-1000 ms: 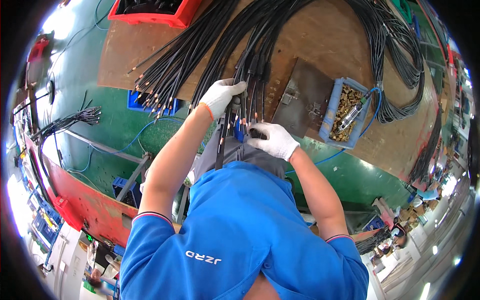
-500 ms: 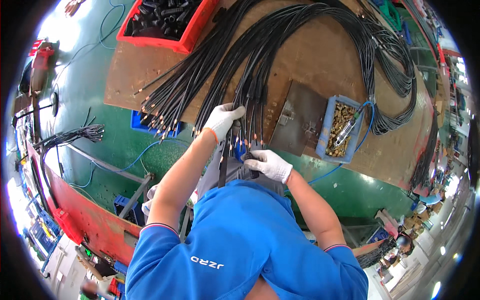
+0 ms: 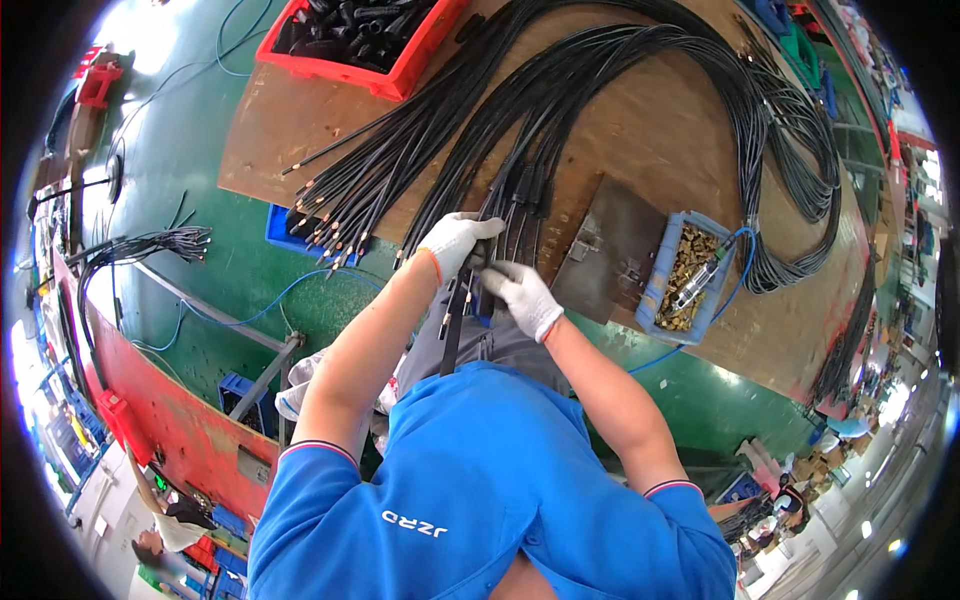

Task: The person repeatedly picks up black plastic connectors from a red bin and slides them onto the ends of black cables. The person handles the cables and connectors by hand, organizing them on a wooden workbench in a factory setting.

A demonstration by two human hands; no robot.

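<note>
Both my hands wear white gloves and meet at the front edge of the table. My left hand [image 3: 458, 243] is closed around a black cable near its end. Right beside it, my right hand [image 3: 524, 297] is closed with its fingertips at that cable end; the black sleeve it grips is mostly hidden by the fingers. Several other black cables [image 3: 560, 110] fan across the table toward me, and a group of bare copper ends [image 3: 335, 240] hangs over the edge left of my hands. Thicker black sleeves [image 3: 525, 188] sit on the cables just beyond my hands.
A red bin [image 3: 402, 82] of black sleeves [image 3: 350, 35] stands at the far left. At the right, a blue bin [image 3: 652, 300] holds brass pieces [image 3: 690, 262] and a hosed metal tool [image 3: 697, 285]. A dark metal plate [image 3: 612, 235] lies beside it. A blue crate [image 3: 285, 232] shows below the table edge.
My right hand has moved up from near my lap, carrying the black sleeve to my left hand. My left hand stays on the cable. The view has shifted slightly.
</note>
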